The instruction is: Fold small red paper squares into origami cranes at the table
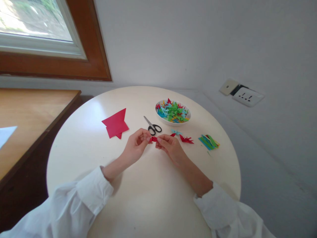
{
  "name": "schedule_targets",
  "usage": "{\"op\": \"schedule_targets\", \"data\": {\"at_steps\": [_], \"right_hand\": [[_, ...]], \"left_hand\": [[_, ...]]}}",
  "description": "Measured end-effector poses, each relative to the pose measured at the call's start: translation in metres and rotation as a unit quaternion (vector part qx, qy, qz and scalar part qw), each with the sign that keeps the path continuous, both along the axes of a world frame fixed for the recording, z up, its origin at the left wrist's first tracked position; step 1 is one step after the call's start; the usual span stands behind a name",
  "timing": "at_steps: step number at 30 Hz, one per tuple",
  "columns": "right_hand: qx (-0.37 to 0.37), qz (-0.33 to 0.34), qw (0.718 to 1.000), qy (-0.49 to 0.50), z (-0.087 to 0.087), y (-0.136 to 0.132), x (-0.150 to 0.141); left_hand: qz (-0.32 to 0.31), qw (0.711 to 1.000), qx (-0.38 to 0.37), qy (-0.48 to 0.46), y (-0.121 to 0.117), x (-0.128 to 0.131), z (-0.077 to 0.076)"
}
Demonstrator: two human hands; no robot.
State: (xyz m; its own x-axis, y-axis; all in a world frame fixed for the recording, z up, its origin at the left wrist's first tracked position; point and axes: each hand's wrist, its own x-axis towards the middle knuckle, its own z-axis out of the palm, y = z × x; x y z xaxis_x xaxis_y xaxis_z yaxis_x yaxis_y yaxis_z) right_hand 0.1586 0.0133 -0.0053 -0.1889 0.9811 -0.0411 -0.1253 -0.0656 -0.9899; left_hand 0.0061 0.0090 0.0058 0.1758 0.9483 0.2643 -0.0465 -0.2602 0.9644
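Between my two hands is a small folded red paper piece [154, 139], partly covered by fingertips. My left hand [136, 142] pinches its left end, and my right hand [170, 147] pinches its right end. Just beyond the fingers lie scissors [153, 127] with black handles, their blades pointing away to the left. Right of my right hand rest folded red paper cranes [186, 139] and a light blue folded paper piece [176, 132]. Red paper sheets [116, 124] lie overlapping at the left.
A white bowl [173, 124] full of colourful folded paper stands at the back. Green, blue and yellow paper strips [209, 142] lie at the right of the round white table [81, 152]. A wooden desk [37, 109] stands left; a wall socket [247, 96] is at right.
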Motion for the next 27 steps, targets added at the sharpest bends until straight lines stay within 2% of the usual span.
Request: {"op": "schedule_targets", "data": {"at_steps": [5,12,18,22,27], "right_hand": [[0.043,-0.026,0.998,-0.041,-0.004,0.0,-0.005],[0.131,-0.007,0.98,-0.152,-0.001,-0.004,-0.007],[0.173,-0.038,0.959,-0.219,0.0,-0.007,-0.008],[0.16,-0.02,0.973,-0.166,-0.002,-0.007,-0.007],[0.093,0.039,0.995,-0.018,-0.002,-0.006,-0.006]], "left_hand": [[-0.012,1.0,-0.004,0.001,0.001,0.0,-0.003],[-0.029,0.999,-0.014,0.016,0.0,0.002,-0.005],[0.007,0.991,-0.02,0.134,0.0,0.002,-0.012],[-0.049,0.986,-0.025,0.159,0.001,0.0,-0.009],[-0.141,0.985,-0.098,0.008,0.002,-0.001,-0.006]]}}
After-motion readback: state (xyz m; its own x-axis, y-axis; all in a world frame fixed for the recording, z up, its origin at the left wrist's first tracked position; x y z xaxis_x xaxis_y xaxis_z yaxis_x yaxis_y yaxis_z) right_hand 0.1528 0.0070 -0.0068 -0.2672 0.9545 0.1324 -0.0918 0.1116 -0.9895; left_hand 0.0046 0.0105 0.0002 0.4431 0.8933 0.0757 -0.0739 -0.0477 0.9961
